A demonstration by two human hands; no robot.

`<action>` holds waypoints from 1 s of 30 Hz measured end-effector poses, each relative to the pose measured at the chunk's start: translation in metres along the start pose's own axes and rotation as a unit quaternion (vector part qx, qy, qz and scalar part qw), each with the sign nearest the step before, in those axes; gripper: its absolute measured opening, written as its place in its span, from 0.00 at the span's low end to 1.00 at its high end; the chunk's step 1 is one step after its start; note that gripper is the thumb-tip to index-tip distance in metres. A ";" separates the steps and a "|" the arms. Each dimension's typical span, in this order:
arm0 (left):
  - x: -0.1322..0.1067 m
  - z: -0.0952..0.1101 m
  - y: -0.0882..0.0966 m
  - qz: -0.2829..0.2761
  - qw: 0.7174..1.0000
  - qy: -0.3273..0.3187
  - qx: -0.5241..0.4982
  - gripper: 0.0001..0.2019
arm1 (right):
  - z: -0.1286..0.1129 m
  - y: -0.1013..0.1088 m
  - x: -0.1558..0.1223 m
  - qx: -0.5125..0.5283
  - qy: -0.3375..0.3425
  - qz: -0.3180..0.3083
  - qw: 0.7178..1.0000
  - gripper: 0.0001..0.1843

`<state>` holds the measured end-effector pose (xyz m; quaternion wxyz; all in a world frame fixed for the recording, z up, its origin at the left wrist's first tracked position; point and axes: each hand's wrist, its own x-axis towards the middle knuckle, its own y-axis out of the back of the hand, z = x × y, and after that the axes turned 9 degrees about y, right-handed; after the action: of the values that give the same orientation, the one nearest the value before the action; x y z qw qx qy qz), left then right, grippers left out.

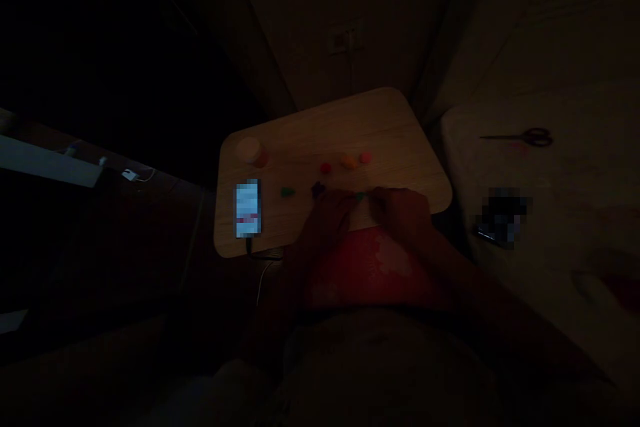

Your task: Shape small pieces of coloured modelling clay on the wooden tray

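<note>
The scene is very dark. My left hand and my right hand meet at the near edge of a small wooden table. Their fingertips pinch a small greenish piece between them. On the table lie small coloured lumps: a green one, a dark one, a red one, an orange one and a pink one.
A lit phone lies at the table's left with a cable hanging off the near edge. A small round container stands behind it. Scissors and a dark object rest on the pale surface at right.
</note>
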<state>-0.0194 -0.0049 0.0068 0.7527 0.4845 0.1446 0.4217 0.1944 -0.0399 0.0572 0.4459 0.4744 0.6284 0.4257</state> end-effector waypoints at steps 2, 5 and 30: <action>0.000 0.000 0.000 -0.003 1.000 0.007 0.001 0.21 | 0.003 -0.001 -0.001 0.008 0.003 0.010 1.000 0.21; -0.001 -0.002 -0.002 -0.005 1.000 0.000 -0.004 0.21 | 0.011 -0.005 -0.002 0.045 0.013 0.054 0.997 0.21; -0.005 -0.015 -0.003 0.100 0.993 0.050 0.034 0.10 | 0.004 -0.031 0.029 0.546 0.115 0.173 0.811 0.10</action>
<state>-0.0301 0.0001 -0.0044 0.6816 0.5001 0.1467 0.5136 0.1867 -0.0167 0.0222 -0.0434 0.6886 0.7114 0.1337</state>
